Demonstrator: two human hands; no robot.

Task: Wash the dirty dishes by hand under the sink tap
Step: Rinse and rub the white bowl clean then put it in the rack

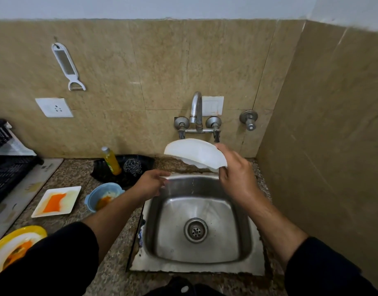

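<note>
My right hand grips the right edge of a white plate, held tilted above the back of the steel sink, just below the tap. My left hand hovers over the sink's left rim, below the plate, fingers loosely extended and holding nothing. No water stream is visible. On the counter to the left lie a white square plate with orange smears, a blue bowl with orange residue, and a yellow plate with food remains.
A yellow soap bottle and a steel scrubber sit on a black tray behind the bowl. A black rack stands at far left. A tiled side wall closes in on the right.
</note>
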